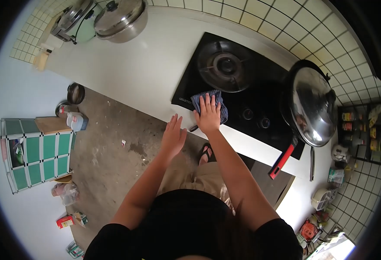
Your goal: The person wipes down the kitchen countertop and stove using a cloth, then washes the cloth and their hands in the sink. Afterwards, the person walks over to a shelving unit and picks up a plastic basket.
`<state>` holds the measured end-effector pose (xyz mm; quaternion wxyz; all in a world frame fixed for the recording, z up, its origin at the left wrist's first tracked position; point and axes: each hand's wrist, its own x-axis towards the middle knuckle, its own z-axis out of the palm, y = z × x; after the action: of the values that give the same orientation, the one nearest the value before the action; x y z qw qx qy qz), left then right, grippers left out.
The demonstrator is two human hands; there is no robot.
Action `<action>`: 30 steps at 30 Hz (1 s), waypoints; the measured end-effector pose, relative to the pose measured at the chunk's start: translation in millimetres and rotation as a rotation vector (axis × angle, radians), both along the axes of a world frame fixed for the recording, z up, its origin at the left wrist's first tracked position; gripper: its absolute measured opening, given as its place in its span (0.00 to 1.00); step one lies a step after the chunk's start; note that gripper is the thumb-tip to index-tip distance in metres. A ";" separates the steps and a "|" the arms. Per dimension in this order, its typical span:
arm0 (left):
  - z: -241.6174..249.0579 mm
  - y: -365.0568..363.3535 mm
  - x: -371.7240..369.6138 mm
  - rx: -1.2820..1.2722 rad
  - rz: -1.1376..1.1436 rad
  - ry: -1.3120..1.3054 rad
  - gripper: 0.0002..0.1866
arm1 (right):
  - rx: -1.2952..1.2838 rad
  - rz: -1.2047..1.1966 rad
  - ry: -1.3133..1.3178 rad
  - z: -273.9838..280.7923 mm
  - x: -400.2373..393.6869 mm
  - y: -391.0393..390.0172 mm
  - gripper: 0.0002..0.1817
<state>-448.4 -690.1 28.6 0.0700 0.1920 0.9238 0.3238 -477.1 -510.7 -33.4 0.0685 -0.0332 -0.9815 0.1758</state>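
Head: right hand on cloth at stove edge.

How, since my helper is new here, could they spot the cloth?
On the white countertop sits a flat black stove. Near its front edge, left of two round black knobs, lies a blue-and-white striped cloth under the right hand. Its stripes set it apart from the plain knobs.

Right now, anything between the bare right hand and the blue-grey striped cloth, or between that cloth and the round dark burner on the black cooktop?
Nothing visible in either spot: the right hand rests on the cloth, whose far edge lies close beside the burner on the cooktop.
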 end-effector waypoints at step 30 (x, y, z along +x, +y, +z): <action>-34.8 -32.2 -299.7 0.073 -0.478 -0.027 0.25 | -0.011 -0.563 -0.156 11.7 -190.2 -95.0 0.38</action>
<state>-748.1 -722.3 -6.2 0.1501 0.4031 0.8387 0.3340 -667.3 -605.7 -21.7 0.0385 -0.3181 -0.9350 0.1519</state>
